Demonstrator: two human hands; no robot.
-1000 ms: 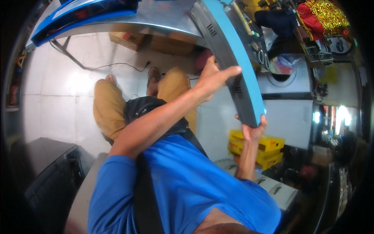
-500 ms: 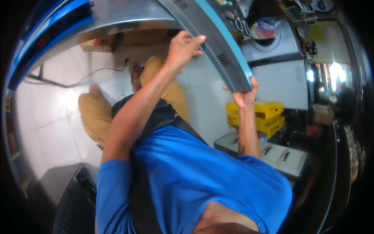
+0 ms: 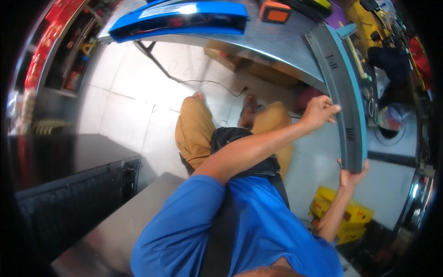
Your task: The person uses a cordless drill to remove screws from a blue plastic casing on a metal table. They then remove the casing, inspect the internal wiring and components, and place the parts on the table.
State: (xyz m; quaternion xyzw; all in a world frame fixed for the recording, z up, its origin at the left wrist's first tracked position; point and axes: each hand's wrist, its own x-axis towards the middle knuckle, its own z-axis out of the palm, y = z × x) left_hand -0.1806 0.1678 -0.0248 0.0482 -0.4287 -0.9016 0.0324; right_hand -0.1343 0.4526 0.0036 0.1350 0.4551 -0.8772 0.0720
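A long, narrow, curved dark grey panel (image 3: 340,92) with a teal edge and small slots stretches over the right end of the metal table and past its front edge. It looks like a plastic cover or housing; its exact kind I cannot make out. My right hand (image 3: 353,174) is wrapped round its near end from below. Halfway along the left edge, my left hand (image 3: 319,112) has its fingers curled and thumb against the panel, pinching it. The fingertips of both hands are partly hidden.
On the metal table (image 3: 295,57) lie a long blue housing (image 3: 184,21) and an orange-and-black block (image 3: 275,12). Cardboard boxes (image 3: 267,71) sit underneath. Yellow boxes (image 3: 353,210) stand at my right. A cable (image 3: 207,82) crosses the tiled floor; a black-framed unit (image 3: 78,184) is at left.
The view has swung left, so the panel and both hands appear farther right and lower. The panel looks more upright in the picture. Both hands keep their hold on it.
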